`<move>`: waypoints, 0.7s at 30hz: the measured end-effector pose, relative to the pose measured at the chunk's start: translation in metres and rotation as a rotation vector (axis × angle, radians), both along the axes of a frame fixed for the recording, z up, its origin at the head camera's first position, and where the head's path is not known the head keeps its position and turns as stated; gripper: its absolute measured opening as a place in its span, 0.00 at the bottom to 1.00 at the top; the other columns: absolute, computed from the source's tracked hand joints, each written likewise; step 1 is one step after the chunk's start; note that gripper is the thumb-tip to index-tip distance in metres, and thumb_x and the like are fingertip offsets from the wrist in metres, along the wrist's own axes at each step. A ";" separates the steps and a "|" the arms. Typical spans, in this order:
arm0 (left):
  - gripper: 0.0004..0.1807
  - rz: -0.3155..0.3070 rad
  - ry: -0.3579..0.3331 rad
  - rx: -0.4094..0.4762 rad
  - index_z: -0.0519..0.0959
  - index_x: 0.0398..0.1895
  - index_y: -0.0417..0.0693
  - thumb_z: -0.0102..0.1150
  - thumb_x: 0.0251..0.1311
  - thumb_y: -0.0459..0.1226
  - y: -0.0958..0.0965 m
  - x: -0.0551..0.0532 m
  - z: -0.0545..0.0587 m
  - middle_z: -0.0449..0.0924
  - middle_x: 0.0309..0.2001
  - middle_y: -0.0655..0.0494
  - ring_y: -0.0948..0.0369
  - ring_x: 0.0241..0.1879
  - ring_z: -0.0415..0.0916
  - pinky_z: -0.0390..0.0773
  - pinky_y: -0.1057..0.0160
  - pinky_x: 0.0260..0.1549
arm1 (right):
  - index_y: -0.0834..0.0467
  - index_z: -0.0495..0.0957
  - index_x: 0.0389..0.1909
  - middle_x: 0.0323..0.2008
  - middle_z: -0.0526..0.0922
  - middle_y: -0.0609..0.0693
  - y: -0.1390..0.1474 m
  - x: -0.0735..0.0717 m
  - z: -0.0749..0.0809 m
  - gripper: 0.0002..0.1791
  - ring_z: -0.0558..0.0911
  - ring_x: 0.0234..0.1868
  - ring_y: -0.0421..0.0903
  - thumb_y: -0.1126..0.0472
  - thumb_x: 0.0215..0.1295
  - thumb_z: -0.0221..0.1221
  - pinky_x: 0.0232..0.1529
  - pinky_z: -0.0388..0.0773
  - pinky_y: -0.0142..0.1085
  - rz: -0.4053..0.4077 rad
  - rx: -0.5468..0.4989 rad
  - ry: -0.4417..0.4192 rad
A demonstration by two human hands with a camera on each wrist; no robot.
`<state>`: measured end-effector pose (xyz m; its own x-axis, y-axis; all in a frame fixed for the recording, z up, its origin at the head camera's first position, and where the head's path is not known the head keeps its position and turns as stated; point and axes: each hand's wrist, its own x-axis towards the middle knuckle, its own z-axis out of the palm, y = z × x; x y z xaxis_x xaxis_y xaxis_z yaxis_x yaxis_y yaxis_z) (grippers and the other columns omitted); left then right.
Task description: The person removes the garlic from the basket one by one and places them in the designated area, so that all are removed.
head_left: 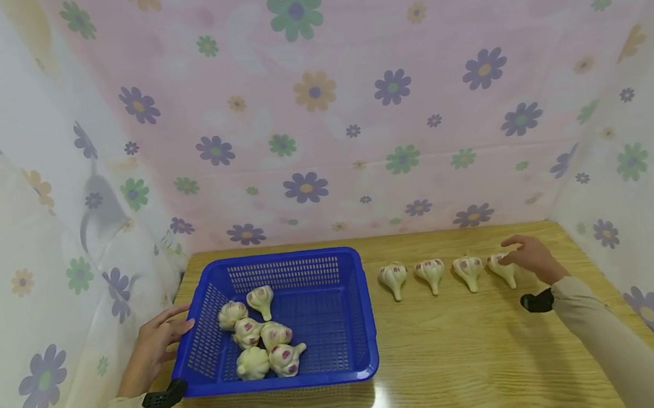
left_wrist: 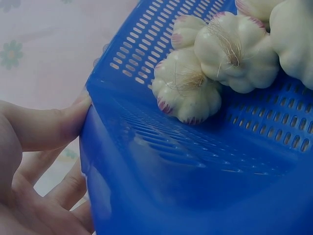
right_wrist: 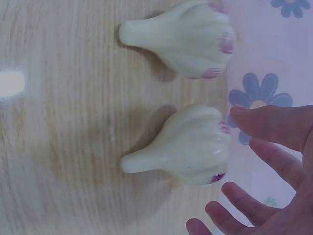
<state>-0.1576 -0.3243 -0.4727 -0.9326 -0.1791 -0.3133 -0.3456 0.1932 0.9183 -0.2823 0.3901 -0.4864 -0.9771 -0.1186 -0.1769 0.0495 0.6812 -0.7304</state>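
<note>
My left hand (head_left: 153, 344) touches the left rim of a blue plastic basket (head_left: 361, 310). In the left wrist view its thumb (left_wrist: 54, 125) meets the rim and the other fingers lie along the outer wall, their tips partly hidden. Several garlic bulbs (head_left: 248, 331) sit in the basket's left half. To the right of the basket, several more bulbs stand in a row, stems toward me. My right hand (head_left: 529, 259) hovers with spread fingers at the far end of the rightmost bulb (right_wrist: 183, 147), holding nothing; a neighbouring bulb (right_wrist: 188, 41) lies beside it.
The wooden table (head_left: 448, 367) holds the basket and the bulb row. A flowered sheet (head_left: 339, 57) hangs behind the table, and similar sheets rise on both sides, close to the left hand. A black device (head_left: 166, 395) sits at the left wrist, another (head_left: 537, 302) at the right.
</note>
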 end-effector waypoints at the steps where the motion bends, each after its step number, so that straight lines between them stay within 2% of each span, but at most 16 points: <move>1: 0.33 0.001 0.001 0.002 0.62 0.68 0.44 0.59 0.62 0.45 0.000 0.000 0.000 0.80 0.37 0.60 0.60 0.35 0.80 0.80 0.56 0.34 | 0.74 0.58 0.64 0.62 0.52 0.79 -0.001 0.000 0.003 0.33 0.60 0.57 0.74 0.59 0.65 0.57 0.50 0.67 0.61 0.007 0.000 0.002; 5: 0.33 0.006 -0.010 0.001 0.62 0.68 0.43 0.59 0.63 0.44 0.000 -0.001 -0.001 0.81 0.38 0.60 0.60 0.36 0.80 0.80 0.56 0.35 | 0.74 0.57 0.64 0.62 0.52 0.79 -0.004 -0.002 0.014 0.34 0.59 0.59 0.74 0.56 0.66 0.57 0.53 0.64 0.63 0.032 -0.016 0.006; 12: 0.34 -0.005 -0.010 -0.025 0.61 0.69 0.44 0.58 0.63 0.46 0.001 0.001 -0.001 0.80 0.39 0.59 0.60 0.36 0.79 0.80 0.57 0.35 | 0.69 0.60 0.65 0.61 0.59 0.77 -0.016 -0.002 0.032 0.36 0.64 0.57 0.71 0.50 0.66 0.58 0.48 0.69 0.60 0.060 -0.027 0.032; 15: 0.34 -0.005 -0.014 -0.027 0.61 0.69 0.44 0.58 0.63 0.46 0.001 0.001 -0.001 0.80 0.39 0.58 0.60 0.36 0.79 0.80 0.57 0.35 | 0.68 0.59 0.66 0.63 0.57 0.76 -0.022 -0.001 0.040 0.36 0.62 0.60 0.71 0.50 0.66 0.57 0.51 0.66 0.62 0.074 -0.076 0.023; 21: 0.35 -0.005 -0.018 -0.006 0.61 0.69 0.44 0.59 0.62 0.46 0.001 0.001 0.000 0.80 0.38 0.60 0.61 0.36 0.80 0.80 0.57 0.35 | 0.67 0.58 0.67 0.64 0.57 0.73 -0.042 0.005 0.057 0.36 0.64 0.61 0.68 0.50 0.67 0.56 0.54 0.68 0.58 0.103 -0.187 0.012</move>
